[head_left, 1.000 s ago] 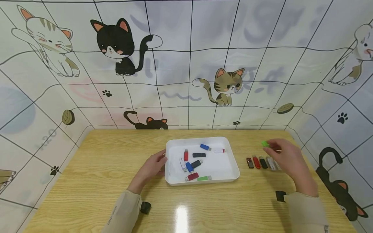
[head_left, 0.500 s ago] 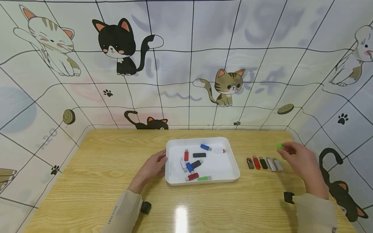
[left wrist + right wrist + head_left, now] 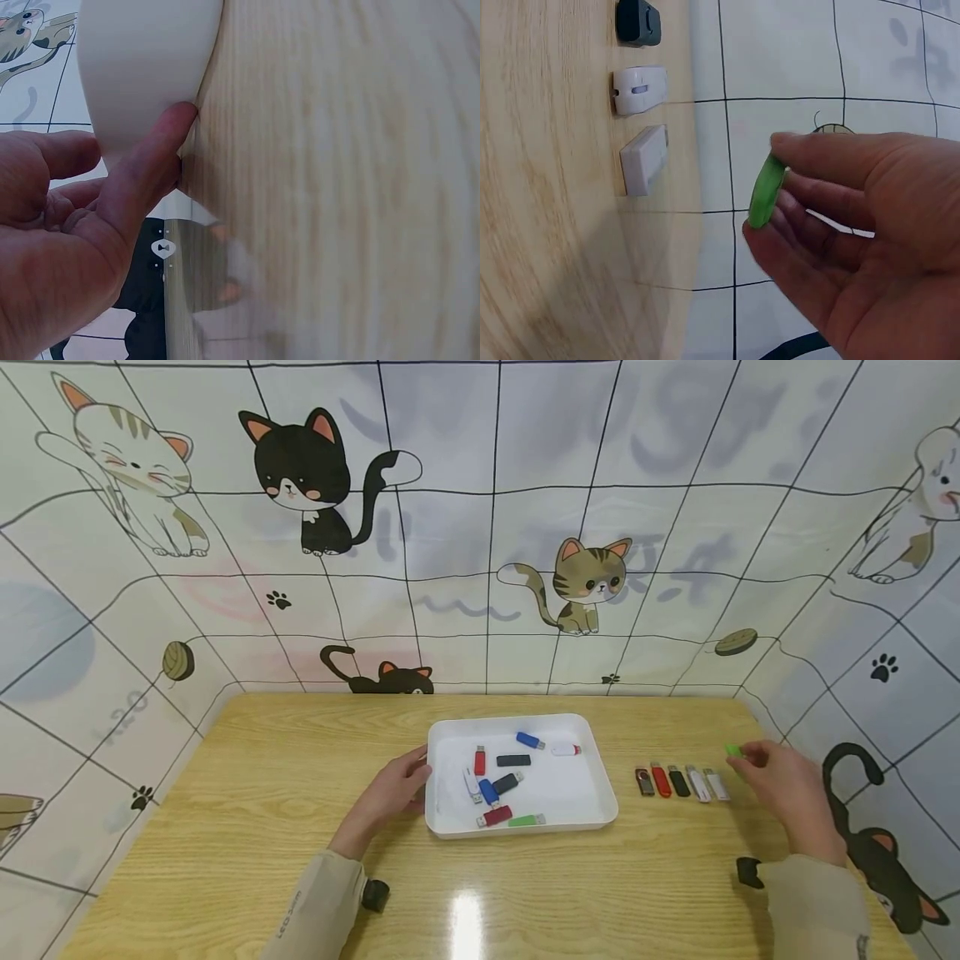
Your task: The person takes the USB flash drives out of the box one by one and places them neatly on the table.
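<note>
My right hand (image 3: 783, 785) is raised at the right side of the table, pinching a small green USB stick (image 3: 767, 189) between thumb and fingertip. Part of the stick is covered by the fingers. Left of that hand, a row of USB sticks lies on the table: a brown one (image 3: 644, 781), a red one (image 3: 661, 779), a black one (image 3: 678, 781) and two pale ones, the outermost a white stick (image 3: 644, 160). My left hand (image 3: 388, 792) holds the white tray (image 3: 570, 810) at its left side, with thumb and finger against the outer wall in the left wrist view.
Several USB sticks lie loose in the tray, among them a blue one (image 3: 530, 740), a black one (image 3: 513, 760), a dark red one (image 3: 494, 816) and a green one (image 3: 527, 820). A cat-printed sheet (image 3: 450, 527) surrounds the wooden table (image 3: 247, 793).
My right hand has moved to the right with the green USB stick, past the row, and then lower. The outermost pale stick is uncovered now. My left hand and the tray stay put.
</note>
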A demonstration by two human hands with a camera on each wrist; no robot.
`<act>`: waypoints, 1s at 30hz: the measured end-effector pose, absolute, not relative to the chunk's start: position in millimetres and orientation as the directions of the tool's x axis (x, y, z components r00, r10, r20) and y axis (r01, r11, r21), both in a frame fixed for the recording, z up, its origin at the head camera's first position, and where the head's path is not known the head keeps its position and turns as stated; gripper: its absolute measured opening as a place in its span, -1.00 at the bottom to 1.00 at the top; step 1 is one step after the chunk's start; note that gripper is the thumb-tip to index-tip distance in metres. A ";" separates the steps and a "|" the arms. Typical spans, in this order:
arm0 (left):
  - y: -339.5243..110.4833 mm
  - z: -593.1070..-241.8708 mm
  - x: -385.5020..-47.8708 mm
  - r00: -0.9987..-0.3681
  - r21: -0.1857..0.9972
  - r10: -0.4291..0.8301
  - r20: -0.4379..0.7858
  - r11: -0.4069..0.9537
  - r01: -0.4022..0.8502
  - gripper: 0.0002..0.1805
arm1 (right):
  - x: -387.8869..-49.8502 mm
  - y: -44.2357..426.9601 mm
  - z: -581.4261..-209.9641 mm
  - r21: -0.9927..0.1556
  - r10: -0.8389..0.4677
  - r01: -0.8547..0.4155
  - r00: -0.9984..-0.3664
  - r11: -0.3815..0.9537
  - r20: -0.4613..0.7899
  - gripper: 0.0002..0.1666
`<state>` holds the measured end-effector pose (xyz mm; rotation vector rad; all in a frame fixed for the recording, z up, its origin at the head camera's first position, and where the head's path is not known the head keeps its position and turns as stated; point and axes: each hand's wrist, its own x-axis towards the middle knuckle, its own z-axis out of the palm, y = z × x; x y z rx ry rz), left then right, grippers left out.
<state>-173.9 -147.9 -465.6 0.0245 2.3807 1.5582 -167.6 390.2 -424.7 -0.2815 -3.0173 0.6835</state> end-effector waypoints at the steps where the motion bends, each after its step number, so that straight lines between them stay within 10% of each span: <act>1: -147.8 -465.7 -174.0 -0.956 0.898 0.174 -0.237 0.414 -0.147 -0.43 | -168.5 391.7 -424.8 -0.433 0.191 0.187 -0.981 0.882 -0.034 -0.40; 30: -147.2 -468.2 -174.0 -0.955 0.903 0.174 -0.239 0.402 -0.153 -0.42 | -189.6 402.0 -443.1 -0.400 0.198 0.305 -0.937 0.864 -0.287 -0.46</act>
